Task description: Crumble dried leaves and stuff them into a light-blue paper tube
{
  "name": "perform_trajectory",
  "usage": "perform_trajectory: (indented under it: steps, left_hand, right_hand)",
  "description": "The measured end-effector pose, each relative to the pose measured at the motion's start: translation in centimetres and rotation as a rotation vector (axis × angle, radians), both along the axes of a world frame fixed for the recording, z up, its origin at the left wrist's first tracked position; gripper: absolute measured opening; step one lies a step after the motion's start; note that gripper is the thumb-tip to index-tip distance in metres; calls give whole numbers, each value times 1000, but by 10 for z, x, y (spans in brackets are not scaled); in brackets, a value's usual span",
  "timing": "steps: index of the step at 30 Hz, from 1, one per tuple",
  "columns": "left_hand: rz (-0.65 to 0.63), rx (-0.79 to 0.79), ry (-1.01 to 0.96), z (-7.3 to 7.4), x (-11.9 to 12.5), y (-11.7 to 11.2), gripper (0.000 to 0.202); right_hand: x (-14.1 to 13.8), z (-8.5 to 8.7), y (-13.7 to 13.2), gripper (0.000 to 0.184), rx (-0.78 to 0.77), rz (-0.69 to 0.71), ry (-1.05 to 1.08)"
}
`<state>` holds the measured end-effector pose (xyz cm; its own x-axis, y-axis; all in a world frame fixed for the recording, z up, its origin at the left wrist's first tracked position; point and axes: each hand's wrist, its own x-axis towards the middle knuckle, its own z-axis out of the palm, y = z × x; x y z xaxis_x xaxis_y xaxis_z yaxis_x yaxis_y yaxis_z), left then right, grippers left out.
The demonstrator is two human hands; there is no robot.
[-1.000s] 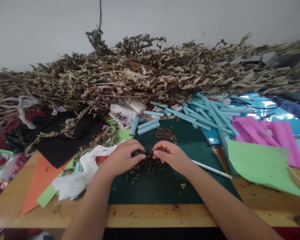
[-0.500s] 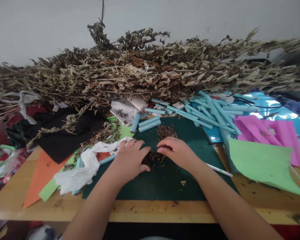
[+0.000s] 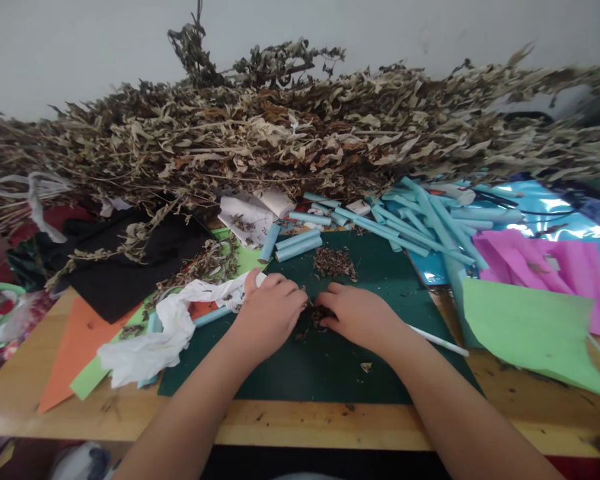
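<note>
My left hand and my right hand rest knuckles-up on a dark green cutting mat, fingers curled together over a small clump of crumbled dried leaves. Most of the clump is hidden under the fingers. A second small heap of crumbled leaves lies on the mat just beyond the hands. A thin white stick lies on the mat beside my right wrist.
A huge pile of dried leafy branches fills the back of the wooden table. Light blue paper rolls, pink, green and orange paper sheets, black cloth and crumpled white plastic surround the mat.
Both hands have closed in and pressed down over the leaf clump, hiding most of it; a second ago they held it pinched between the fingertips. The view shifted slightly.
</note>
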<state>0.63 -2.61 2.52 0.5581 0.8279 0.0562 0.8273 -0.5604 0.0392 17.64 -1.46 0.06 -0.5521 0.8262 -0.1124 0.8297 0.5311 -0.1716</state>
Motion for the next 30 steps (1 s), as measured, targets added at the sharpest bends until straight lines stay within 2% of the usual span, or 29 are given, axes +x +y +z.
perform_trajectory:
  steps: [7, 12, 15, 20, 23, 27, 30]
  left_hand:
    - [48, -48, -71, 3, -15, 8, 17]
    - [75, -55, -74, 5, -15, 9, 19]
    - [71, -55, -100, 5, -15, 9, 19]
    - [77, -49, -173, 4, -16, 9, 16]
    - [95, -76, -244, 6, -17, 9, 13]
    - [135, -160, -439, 9, -15, 7, 11]
    - [146, -310, -780, 6, -7, 2, 9]
  right_hand:
    - [0, -1, 1, 8, -22, 19, -9]
    - [1, -3, 3, 14, -11, 2, -9]
    - [5, -2, 5, 14, -50, -15, 68]
    - [12, 1, 10, 13, -116, -54, 360]
    - [13, 2, 10, 9, -183, -139, 574]
    - [10, 1, 7, 6, -465, -311, 955]
    - [3, 1, 3, 10, -699, -373, 1333]
